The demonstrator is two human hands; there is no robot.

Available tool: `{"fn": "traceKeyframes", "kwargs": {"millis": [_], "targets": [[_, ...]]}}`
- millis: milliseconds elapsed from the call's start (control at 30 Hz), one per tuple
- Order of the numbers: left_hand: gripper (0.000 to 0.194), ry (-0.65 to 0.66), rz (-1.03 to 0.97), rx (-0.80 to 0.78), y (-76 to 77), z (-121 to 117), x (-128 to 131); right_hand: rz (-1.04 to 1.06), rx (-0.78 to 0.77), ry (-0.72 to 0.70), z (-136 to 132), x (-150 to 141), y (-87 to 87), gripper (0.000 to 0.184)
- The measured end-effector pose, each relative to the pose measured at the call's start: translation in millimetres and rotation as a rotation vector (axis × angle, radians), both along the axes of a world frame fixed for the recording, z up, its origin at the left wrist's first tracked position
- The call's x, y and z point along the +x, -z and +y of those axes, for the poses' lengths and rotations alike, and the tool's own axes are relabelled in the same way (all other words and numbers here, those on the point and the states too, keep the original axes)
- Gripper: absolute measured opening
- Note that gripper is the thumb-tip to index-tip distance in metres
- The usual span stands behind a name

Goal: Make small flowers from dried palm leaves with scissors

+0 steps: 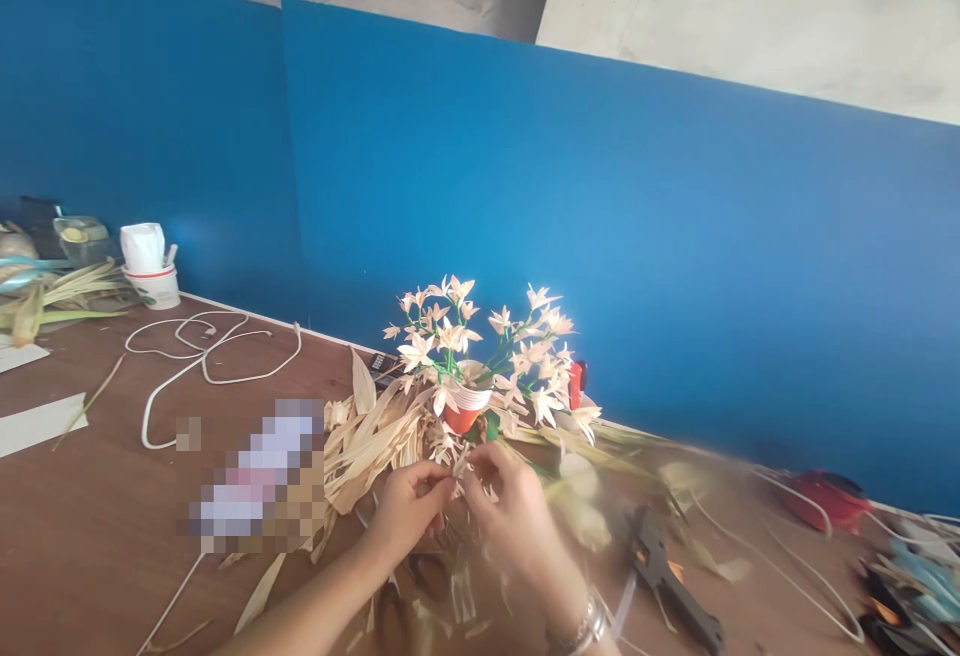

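Observation:
My left hand [409, 511] and my right hand [514, 506] meet low in the middle of the view. Both are closed in a pinch, thumbs and fingertips almost touching. What lies between the fingertips is too small to make out; pale husk pieces show around and behind them. Just beyond my hands stands a cup [463, 414], white above and orange below. Green stems rise from it with several cream husk flowers [452, 334]. Dried corn husks [379, 446] lie heaped left of the cup. Scissors [391, 611] rest on the table under my wrists, partly hidden.
A black glue gun [675, 586] lies right of my right hand. White cables [199, 356] curl across the brown table [90, 536]. A white tub [152, 286] and more husks [82, 291] are at the far left. A red object [829, 499] sits at right, before the blue panel [600, 216].

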State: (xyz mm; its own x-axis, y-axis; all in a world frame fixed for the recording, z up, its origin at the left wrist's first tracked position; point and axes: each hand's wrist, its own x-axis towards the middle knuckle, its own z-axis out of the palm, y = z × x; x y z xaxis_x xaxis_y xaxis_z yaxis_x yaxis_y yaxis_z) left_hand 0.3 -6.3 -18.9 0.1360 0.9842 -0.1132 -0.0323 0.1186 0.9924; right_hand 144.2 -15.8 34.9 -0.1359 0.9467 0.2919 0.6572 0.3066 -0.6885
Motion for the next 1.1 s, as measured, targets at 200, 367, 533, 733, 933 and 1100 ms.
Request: {"fn": "traceKeyframes", "kwargs": {"millis": [200,367,533,733,933,1100], "targets": [[0.018,-0.016,0.008,0.143,-3.9,-5.0,-1.4,0.323,-0.237,0.078,2.4,2.0,-6.1,0.04],[0.015,-0.001,-0.01,0.244,-8.0,-7.2,-2.5,0.472,-0.352,0.011,3.0,-0.5,-6.9,0.042],[0.014,-0.005,-0.035,0.291,-10.9,-8.5,-3.4,0.573,-0.405,-0.013,3.3,-1.5,-2.4,0.033],[0.014,0.006,-0.053,0.338,-12.7,-9.9,-4.7,0.628,-0.441,-0.014,-0.3,-2.2,-7.4,0.031],[0.016,0.015,-0.055,0.375,-14.9,-10.4,-6.0,0.644,-0.445,-0.004,-2.5,-3.2,-13.2,0.03],[0.016,0.011,-0.061,0.379,-15.7,-10.8,-6.7,0.682,-0.48,0.005,-3.7,-3.9,-15.3,0.03]]}}
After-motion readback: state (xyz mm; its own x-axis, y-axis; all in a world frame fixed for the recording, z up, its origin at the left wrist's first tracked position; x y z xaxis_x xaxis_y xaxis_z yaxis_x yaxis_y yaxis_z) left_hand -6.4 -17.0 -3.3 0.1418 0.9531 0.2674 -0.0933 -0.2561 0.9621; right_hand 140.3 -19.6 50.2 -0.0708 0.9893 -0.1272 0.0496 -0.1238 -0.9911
